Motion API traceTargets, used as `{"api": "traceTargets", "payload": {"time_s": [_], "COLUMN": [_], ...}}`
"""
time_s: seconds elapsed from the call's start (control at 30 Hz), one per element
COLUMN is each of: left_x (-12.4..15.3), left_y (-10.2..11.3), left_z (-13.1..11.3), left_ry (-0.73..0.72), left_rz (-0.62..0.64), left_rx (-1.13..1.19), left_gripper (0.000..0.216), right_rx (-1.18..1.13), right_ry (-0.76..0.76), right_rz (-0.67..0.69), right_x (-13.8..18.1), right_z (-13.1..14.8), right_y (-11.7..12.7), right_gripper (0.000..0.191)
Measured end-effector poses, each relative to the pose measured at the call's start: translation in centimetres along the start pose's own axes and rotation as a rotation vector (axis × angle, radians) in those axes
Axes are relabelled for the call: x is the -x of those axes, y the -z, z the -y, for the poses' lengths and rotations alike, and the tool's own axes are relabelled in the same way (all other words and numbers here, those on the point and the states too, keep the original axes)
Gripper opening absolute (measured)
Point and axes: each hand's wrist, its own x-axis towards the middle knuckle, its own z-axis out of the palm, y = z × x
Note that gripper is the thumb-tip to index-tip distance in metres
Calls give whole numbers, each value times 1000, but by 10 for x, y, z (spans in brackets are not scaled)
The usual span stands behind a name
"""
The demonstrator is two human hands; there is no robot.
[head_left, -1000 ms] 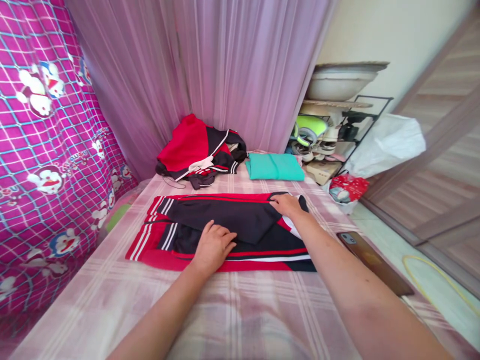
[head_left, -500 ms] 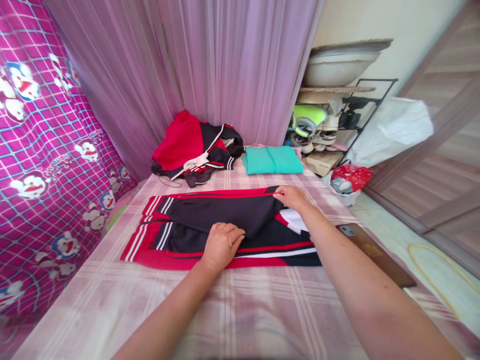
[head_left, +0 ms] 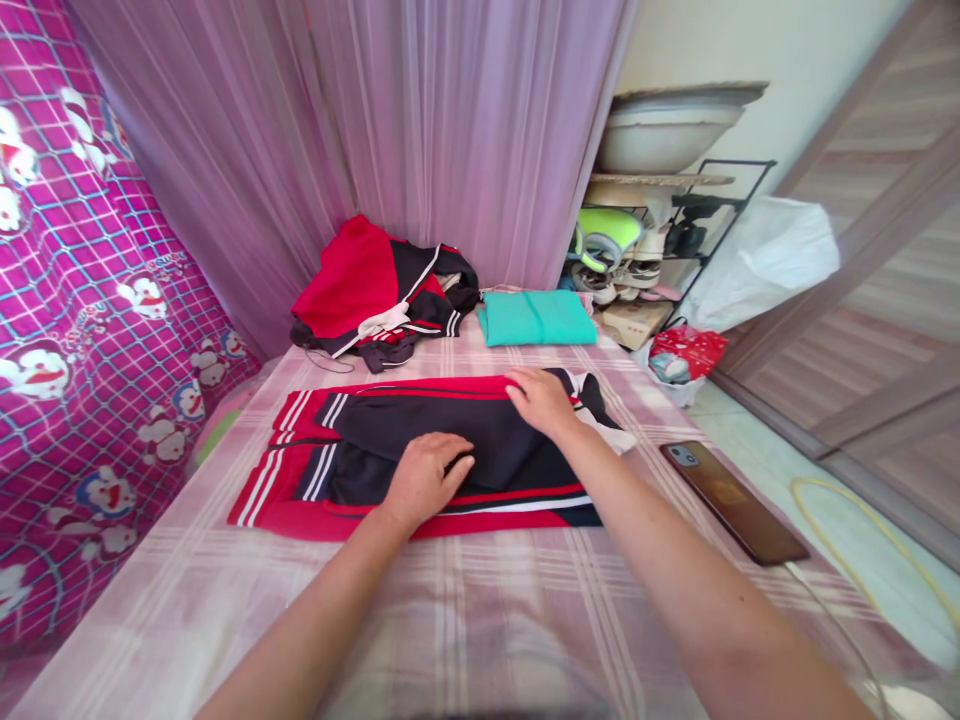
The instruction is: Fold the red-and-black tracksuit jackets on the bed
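A dark navy and red garment with white stripes [head_left: 360,455] lies spread flat across the checked bed sheet [head_left: 480,600]. My left hand [head_left: 424,478] rests on its middle, fingers curled loosely and pressing the dark cloth. My right hand [head_left: 541,400] lies flat and open on the garment's upper right part, near the red top edge. A white lining patch shows just right of that hand.
A crumpled red and navy jacket [head_left: 375,290] and a folded teal cloth [head_left: 536,317] lie at the bed's far end by a purple curtain. A phone [head_left: 731,500] lies at the bed's right edge. A shoe rack [head_left: 645,260] and bags stand beyond.
My right hand has slid left along the garment's top edge, laying the dark fold over more of the white patch. My left hand shifted slightly left. The camera view drifted a little.
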Motion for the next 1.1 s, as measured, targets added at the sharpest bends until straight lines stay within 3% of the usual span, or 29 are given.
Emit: {"api": "traceTargets", "payload": {"time_s": [0.13, 0.23, 0.4, 0.53, 0.73, 0.9, 1.1], "left_x": [-9, -7, -2, -3, -3, -3, -3], "left_y": [5, 1, -2, -2, -4, -4, -5], "left_z": [38, 54, 52, 49, 50, 51, 50], "left_ry": [240, 375, 418, 419, 422, 420, 420], "left_rz": [2, 111, 161, 160, 144, 140, 138], "left_rx": [-328, -400, -456, -468, -471, -458, -439], "left_gripper": [52, 62, 66, 65, 65, 65, 65], "right_rx": [11, 42, 153, 198, 187, 180, 164], "right_ry": [144, 70, -161, -228, -231, -192, -253], "right_rz": [242, 355, 363, 341, 339, 153, 309], "right_x": [10, 15, 17, 21, 18, 17, 24], "right_z": [48, 45, -6, -30, -25, -8, 3], "right_y": [-29, -38, -29, -24, -21, -23, -34], "right_gripper": [57, 63, 65, 63, 59, 58, 59]}}
